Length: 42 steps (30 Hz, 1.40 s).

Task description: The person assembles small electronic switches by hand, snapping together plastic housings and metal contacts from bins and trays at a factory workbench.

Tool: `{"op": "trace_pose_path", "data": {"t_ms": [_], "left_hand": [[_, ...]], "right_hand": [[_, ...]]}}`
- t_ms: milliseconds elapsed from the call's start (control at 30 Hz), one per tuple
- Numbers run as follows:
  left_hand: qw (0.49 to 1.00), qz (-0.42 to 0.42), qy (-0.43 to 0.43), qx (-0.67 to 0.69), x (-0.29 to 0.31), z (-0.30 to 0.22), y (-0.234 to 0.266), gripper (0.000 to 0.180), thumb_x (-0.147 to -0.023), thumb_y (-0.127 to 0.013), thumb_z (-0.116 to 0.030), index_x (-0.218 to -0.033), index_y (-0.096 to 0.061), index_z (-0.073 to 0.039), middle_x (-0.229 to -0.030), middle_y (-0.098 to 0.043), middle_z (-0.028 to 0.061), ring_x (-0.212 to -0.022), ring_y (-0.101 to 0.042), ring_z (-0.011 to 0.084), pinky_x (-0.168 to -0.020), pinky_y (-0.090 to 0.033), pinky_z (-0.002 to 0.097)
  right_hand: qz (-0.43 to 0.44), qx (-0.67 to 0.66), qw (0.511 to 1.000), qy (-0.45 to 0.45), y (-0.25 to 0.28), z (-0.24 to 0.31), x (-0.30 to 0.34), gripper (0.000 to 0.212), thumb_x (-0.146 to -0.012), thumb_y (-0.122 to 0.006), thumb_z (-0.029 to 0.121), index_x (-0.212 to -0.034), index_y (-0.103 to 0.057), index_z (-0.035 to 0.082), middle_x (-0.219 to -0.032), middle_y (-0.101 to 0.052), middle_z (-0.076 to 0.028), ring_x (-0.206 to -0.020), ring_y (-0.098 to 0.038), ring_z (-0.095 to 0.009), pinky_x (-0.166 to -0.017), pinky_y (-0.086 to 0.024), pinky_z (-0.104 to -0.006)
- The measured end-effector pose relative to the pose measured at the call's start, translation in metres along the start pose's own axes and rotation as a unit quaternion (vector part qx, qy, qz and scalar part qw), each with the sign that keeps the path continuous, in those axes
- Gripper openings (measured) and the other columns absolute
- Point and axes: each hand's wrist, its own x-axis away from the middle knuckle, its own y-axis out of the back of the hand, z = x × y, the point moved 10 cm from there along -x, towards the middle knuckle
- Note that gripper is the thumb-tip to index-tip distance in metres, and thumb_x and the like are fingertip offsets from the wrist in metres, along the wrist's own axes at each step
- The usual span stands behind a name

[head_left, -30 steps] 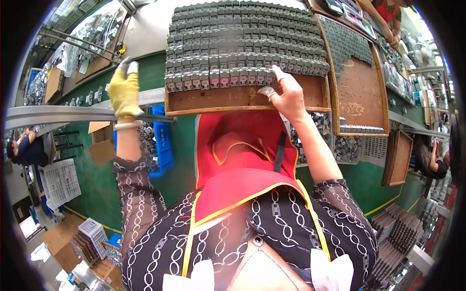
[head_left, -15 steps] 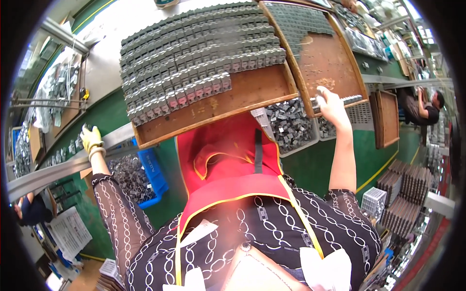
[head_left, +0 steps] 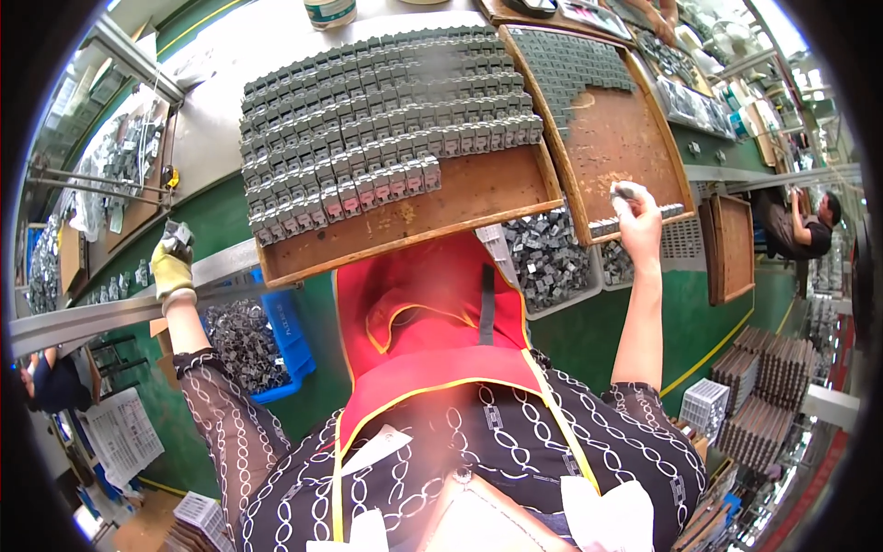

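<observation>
Head view: left hand (head_left: pixel 172 269), yellow-gloved, grip closed around a small grey part (head_left: pixel 177 232) at the worktop's left edge, above the blue bin (head_left: pixel 280 336) of parts. Right hand (head_left: pixel 637 219), bare, pinches another grey piece (head_left: pixel 625 191) at the near edge of the right wooden tray (head_left: pixel 614 147), probably for placing in rows.

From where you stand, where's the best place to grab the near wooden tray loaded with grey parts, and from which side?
Take the near wooden tray by its two short ends, coming in from the left and right at once. Its front strip is bare board, but rows of small grey parts cover the rest and look loose. It also lies skewed, so a one-sided grip would probably tip them. The right hand holds a part; the gloved left hand too.
</observation>
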Motion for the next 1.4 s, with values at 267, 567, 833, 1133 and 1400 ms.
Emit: {"op": "trace_pose_path", "data": {"t_ms": [267,567,833,1133,1400], "left_hand": [[0.953,0.278,0.06,0.102,0.197,-0.005,-0.254,0.038,-0.099,-0.062,-0.028,-0.132,-0.058,-0.009,-0.123,-0.065,0.0124,-0.099,-0.065,0.0139,-0.066,-0.055,0.0242],[0.853,0.407,0.314,0.091,0.375,0.149,-0.368,0.051,-0.088,-0.071,-0.017,-0.134,-0.056,-0.003,-0.117,-0.067,0.0042,-0.103,-0.062,0.0119,-0.088,-0.046,0.0245],[0.848,0.407,0.338,-0.014,0.384,0.162,-0.347,0.044,-0.096,-0.068,-0.03,-0.13,-0.061,-0.003,-0.11,-0.067,0.0022,-0.094,-0.059,0.0087,-0.081,-0.047,0.0251],[0.828,0.423,0.324,-0.177,0.381,0.165,-0.332,0.043,-0.094,-0.066,-0.036,-0.119,-0.069,-0.001,-0.099,-0.072,0.0076,-0.077,-0.066,0.0108,-0.06,-0.049,0.0239],[0.782,0.487,0.335,-0.197,0.383,0.179,-0.323,0.048,-0.087,-0.071,-0.041,-0.111,-0.072,0.001,-0.089,-0.072,0.0067,-0.069,-0.067,0.0119,-0.048,-0.047,0.0237]], "right_hand": [[0.191,-0.252,0.948,-0.025,-0.142,0.106,0.029,0.027,-0.086,-0.07,-0.012,-0.111,-0.066,-0.001,-0.11,-0.07,-0.01,-0.103,-0.069,-0.017,-0.094,-0.057,-0.0301],[0.332,-0.374,0.866,-0.003,-0.24,0.166,0.109,0.025,-0.083,-0.068,-0.018,-0.102,-0.064,-0.003,-0.107,-0.064,-0.008,-0.1,-0.066,-0.017,-0.09,-0.06,-0.0342],[0.425,-0.259,0.865,-0.056,-0.251,0.138,0.136,0.032,-0.089,-0.067,-0.012,-0.12,-0.066,-0.003,-0.113,-0.07,-0.008,-0.105,-0.067,-0.015,-0.094,-0.056,-0.0299],[0.425,-0.279,0.861,-0.023,-0.242,0.142,0.138,0.027,-0.08,-0.078,-0.008,-0.106,-0.074,-0.001,-0.105,-0.072,-0.009,-0.102,-0.07,-0.019,-0.091,-0.057,-0.0315],[0.475,-0.372,0.772,-0.199,-0.258,0.135,0.159,0.047,-0.077,-0.082,0.001,-0.122,-0.067,0.001,-0.119,-0.067,-0.009,-0.106,-0.066,-0.018,-0.094,-0.055,-0.0323]]}}
